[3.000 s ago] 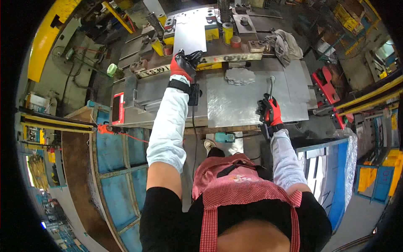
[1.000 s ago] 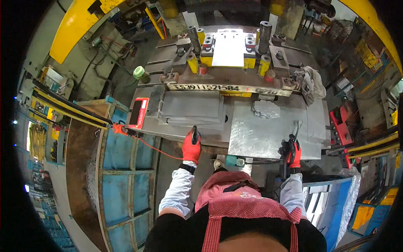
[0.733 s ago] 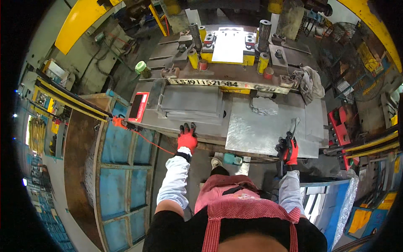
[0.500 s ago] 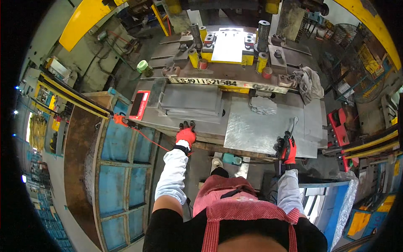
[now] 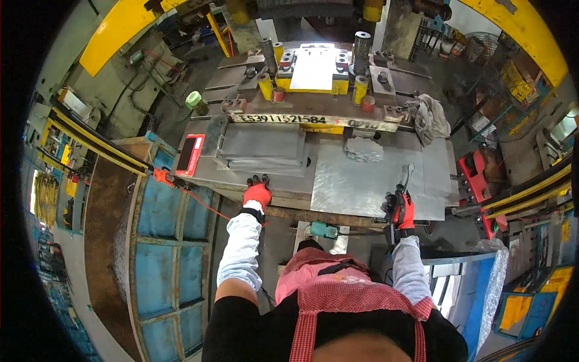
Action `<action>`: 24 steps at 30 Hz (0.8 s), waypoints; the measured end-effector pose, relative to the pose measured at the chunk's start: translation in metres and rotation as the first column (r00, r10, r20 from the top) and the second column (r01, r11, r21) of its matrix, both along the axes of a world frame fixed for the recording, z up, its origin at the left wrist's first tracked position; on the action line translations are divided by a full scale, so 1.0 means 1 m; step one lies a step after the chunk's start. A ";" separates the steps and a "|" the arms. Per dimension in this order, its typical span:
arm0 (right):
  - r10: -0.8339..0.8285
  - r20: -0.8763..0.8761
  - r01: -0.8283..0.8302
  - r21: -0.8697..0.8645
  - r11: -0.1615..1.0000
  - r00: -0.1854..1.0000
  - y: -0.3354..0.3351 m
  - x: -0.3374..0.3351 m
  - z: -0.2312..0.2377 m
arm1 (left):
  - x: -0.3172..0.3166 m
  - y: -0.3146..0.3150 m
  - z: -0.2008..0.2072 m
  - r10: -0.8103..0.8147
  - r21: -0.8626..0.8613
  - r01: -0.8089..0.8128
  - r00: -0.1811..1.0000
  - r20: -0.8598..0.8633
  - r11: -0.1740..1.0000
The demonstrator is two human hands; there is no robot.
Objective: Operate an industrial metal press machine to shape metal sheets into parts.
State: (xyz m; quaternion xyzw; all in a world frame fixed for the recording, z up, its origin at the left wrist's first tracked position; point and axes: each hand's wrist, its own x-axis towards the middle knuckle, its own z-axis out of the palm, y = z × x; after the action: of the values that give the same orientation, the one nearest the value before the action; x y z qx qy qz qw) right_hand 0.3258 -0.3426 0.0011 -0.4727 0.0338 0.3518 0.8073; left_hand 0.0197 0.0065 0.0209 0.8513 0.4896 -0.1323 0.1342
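My left hand [image 5: 257,193], in a red glove with dark fingertips, rests on the front edge of the worktable with its fingers spread. Just beyond it lies a stack of flat grey metal sheets [image 5: 260,142]. At the right, my right hand [image 5: 404,210] is closed around a thin metal tool with a looped end [image 5: 410,175]; the tool's exact kind is unclear. The hand is over the front right part of a broad, shiny metal plate [image 5: 356,187]. A small pile of scallop-edged metal pieces [image 5: 364,150] sits at that plate's far edge.
Behind the table stands a press die with yellow posts [image 5: 360,90] and a bright sheet [image 5: 312,69] on it. A grey rag [image 5: 429,117] hangs at the right. Blue-panelled framing [image 5: 158,262] is at my left; a green pedal box [image 5: 324,229] lies on the floor.
The whole view has shifted, so the table appears farther left. Both hands stay at about the same spots on it. The shoe beside the pedal box no longer shows.
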 end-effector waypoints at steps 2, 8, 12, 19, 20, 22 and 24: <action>0.006 -0.002 -0.006 0.027 1.000 1.000 0.001 -0.002 0.002 | -0.003 0.002 -0.006 0.000 0.021 0.000 1.000 0.004 1.000; 0.026 0.014 -0.027 0.055 0.998 1.000 -0.001 -0.003 0.000 | -0.005 0.005 -0.014 -0.006 0.039 0.005 1.000 0.017 0.999; 0.039 -0.011 -0.038 0.102 0.994 0.999 -0.002 -0.003 -0.002 | -0.004 0.006 -0.012 0.004 0.010 -0.005 0.999 0.036 1.000; 0.054 0.024 -0.056 0.100 0.993 0.998 0.002 -0.003 0.000 | -0.009 0.015 -0.029 0.001 0.002 -0.002 0.997 0.071 1.000; 0.058 0.030 -0.061 0.109 0.992 0.998 0.001 -0.001 -0.001 | -0.008 0.015 -0.030 0.004 -0.008 -0.003 0.997 0.081 1.000; 0.010 -0.009 -0.009 0.072 0.997 1.000 0.002 -0.001 0.001 | -0.007 0.016 -0.032 0.019 -0.037 -0.016 0.995 0.098 0.999; 0.007 -0.015 -0.006 0.066 0.998 1.000 0.002 -0.003 0.003 | -0.010 0.016 -0.034 0.012 -0.019 -0.010 0.996 0.086 1.000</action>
State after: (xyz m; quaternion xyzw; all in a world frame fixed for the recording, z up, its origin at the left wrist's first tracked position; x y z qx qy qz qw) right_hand 0.3233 -0.3407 0.0046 -0.4432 0.0269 0.3589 0.8210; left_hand 0.0101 0.0225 -0.0135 0.8523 0.4869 -0.0990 0.1638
